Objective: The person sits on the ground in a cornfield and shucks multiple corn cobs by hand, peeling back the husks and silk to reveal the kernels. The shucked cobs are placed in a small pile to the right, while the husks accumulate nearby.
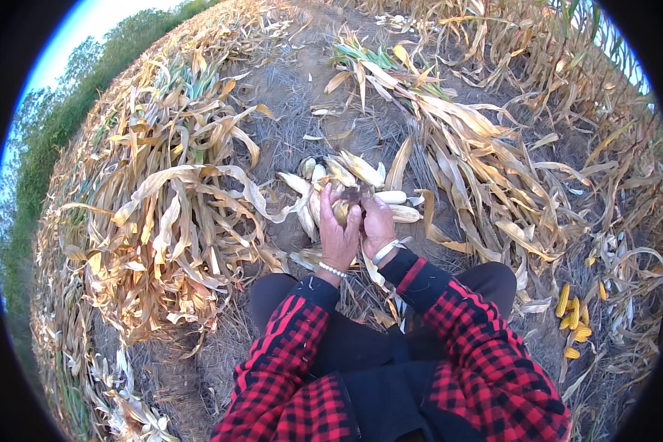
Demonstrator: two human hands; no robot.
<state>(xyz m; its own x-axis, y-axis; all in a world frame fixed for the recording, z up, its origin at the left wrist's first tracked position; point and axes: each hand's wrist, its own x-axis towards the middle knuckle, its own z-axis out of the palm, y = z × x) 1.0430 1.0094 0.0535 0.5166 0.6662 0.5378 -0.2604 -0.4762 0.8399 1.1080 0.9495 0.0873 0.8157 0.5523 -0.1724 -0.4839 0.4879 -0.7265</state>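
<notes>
Both my hands meet in front of my knees around one ear of corn (341,212) in its husk, with dark silk at its tip. My left hand (338,235) wraps the ear from the left, its thumb along the near side. At the silk end, the fingers of my right hand (378,224) are closed on the tip; what exactly they pinch is partly hidden. Several pale husk-covered ears (362,168) lie on the soil just beyond my hands. To the right, another husked ear (406,214) rests close to my right hand.
A large heap of dry corn stalks (182,221) lies on the left, and another bundle (464,138) on the right. Bare yellow cobs (574,315) sit in a small pile at the lower right. Standing corn (552,72) rises at the upper right. Straw-littered soil (287,99) runs between the heaps.
</notes>
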